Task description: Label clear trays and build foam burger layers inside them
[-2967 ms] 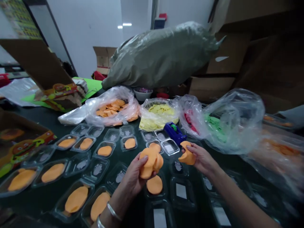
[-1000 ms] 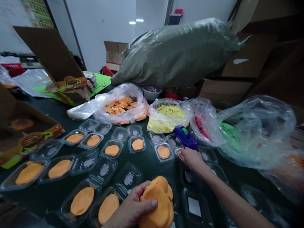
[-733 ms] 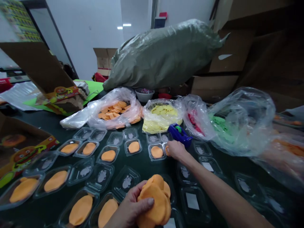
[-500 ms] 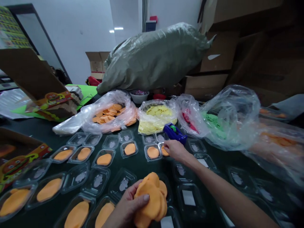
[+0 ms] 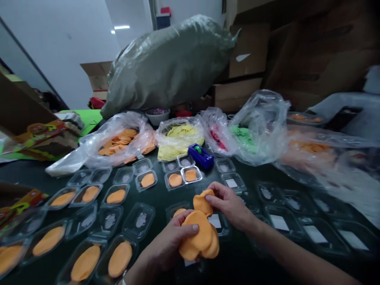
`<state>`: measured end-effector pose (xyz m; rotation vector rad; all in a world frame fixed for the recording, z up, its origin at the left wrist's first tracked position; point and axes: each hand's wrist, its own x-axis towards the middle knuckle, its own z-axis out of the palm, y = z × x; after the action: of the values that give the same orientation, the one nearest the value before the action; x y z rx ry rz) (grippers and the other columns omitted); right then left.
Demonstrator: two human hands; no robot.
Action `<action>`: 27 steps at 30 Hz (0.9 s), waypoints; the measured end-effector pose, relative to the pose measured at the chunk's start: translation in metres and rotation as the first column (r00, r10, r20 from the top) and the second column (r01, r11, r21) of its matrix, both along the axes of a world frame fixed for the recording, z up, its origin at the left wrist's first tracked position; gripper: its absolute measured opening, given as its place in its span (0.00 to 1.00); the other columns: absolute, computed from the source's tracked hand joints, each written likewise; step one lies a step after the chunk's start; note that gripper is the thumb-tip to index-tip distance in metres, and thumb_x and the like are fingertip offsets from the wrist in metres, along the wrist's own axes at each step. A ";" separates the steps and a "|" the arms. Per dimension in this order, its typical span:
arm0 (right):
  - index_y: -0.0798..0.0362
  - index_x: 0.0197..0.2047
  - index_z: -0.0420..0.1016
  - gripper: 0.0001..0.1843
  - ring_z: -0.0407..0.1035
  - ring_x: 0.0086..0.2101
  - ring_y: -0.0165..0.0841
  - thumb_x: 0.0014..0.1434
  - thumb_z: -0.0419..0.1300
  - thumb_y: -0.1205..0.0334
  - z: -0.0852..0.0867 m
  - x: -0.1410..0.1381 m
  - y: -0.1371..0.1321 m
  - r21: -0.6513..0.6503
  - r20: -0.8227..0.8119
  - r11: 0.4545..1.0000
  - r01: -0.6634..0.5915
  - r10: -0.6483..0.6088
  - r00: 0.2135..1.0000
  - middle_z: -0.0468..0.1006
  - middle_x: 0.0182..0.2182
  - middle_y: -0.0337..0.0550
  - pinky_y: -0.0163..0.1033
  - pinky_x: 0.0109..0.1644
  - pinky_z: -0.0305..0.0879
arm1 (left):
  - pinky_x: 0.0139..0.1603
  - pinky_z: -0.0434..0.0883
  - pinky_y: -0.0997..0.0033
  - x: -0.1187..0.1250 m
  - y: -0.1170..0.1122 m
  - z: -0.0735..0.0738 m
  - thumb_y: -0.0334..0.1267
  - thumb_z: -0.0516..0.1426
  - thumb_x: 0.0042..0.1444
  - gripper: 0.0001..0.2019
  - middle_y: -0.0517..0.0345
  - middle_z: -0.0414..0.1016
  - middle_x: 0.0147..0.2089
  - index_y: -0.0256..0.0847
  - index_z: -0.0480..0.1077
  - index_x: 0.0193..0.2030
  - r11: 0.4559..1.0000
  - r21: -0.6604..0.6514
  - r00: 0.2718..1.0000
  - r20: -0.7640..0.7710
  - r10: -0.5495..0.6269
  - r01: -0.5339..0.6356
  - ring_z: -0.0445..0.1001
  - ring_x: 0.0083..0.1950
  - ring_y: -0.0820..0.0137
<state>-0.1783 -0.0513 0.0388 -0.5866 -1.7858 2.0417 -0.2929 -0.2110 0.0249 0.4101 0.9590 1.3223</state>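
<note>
My left hand (image 5: pixel 173 237) is closed around a fanned stack of flat, soft-looking orange discs (image 5: pixel 197 235), thumb on top. Just beyond the stack, my right hand (image 5: pixel 227 202) pinches a single orange disc (image 5: pixel 202 202) between thumb and fingers. Below both hands are clear plastic boxes, partly hidden; one shows a white label (image 5: pixel 214 221). Farther off, a small clear box (image 5: pixel 191 180) has an orange disc lying in it. Beside that stands another box (image 5: pixel 175 188) with a disc.
More clear boxes with orange discs (image 5: pixel 120 259) spread across the left. Labelled boxes (image 5: pixel 280 223) lie to the right. Behind stand a blue tape dispenser (image 5: pixel 202 157) and plastic bags of orange (image 5: pixel 118 142), yellow (image 5: pixel 181 138), red and green pieces (image 5: pixel 245 136). A large sack (image 5: pixel 169 67) rises beyond.
My right hand has let go of a disc in the far small box and come back toward my left hand, where it now pinches another disc. The view has turned right.
</note>
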 end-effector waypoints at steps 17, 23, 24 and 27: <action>0.55 0.35 0.68 0.10 0.68 0.27 0.30 0.48 0.57 0.60 -0.025 -0.021 0.185 0.345 0.239 0.906 0.247 -0.339 0.910 0.73 0.27 0.39 0.32 0.26 0.63 | 0.28 0.70 0.71 -0.015 0.009 0.005 0.42 0.65 0.49 0.20 0.51 0.73 0.38 0.37 0.67 0.46 0.990 -0.105 0.994 0.051 0.095 -0.089 0.73 0.32 0.67; 0.56 0.44 0.68 0.12 0.73 0.37 0.34 0.59 0.52 0.60 -0.021 0.017 0.158 0.636 0.504 0.749 -0.189 -0.218 0.836 0.78 0.37 0.45 0.35 0.38 0.67 | 0.28 0.70 0.72 -0.016 0.010 0.004 0.41 0.65 0.50 0.21 0.50 0.74 0.39 0.37 0.67 0.49 0.988 -0.132 0.993 0.070 0.092 -0.082 0.73 0.31 0.68; 0.56 0.44 0.69 0.12 0.73 0.37 0.35 0.59 0.52 0.62 -0.022 0.021 0.152 0.706 0.577 0.641 -0.299 -0.277 0.768 0.78 0.38 0.46 0.35 0.38 0.66 | 0.28 0.70 0.72 -0.014 0.011 0.003 0.41 0.65 0.50 0.21 0.50 0.74 0.39 0.36 0.67 0.49 0.989 -0.125 0.994 0.077 0.083 -0.073 0.73 0.31 0.68; 0.59 0.43 0.71 0.10 0.72 0.39 0.40 0.58 0.53 0.69 -0.027 0.026 0.139 0.777 0.625 0.440 -0.450 -0.454 0.635 0.77 0.38 0.53 0.40 0.41 0.63 | 0.28 0.70 0.73 -0.008 0.013 0.003 0.41 0.65 0.50 0.21 0.49 0.74 0.40 0.36 0.66 0.47 0.993 -0.113 0.995 0.086 0.049 -0.039 0.74 0.31 0.68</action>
<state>-0.1528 0.0874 0.0122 -1.1680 -2.9519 0.3410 -0.3004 -0.1979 0.0276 0.2440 0.9666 1.3098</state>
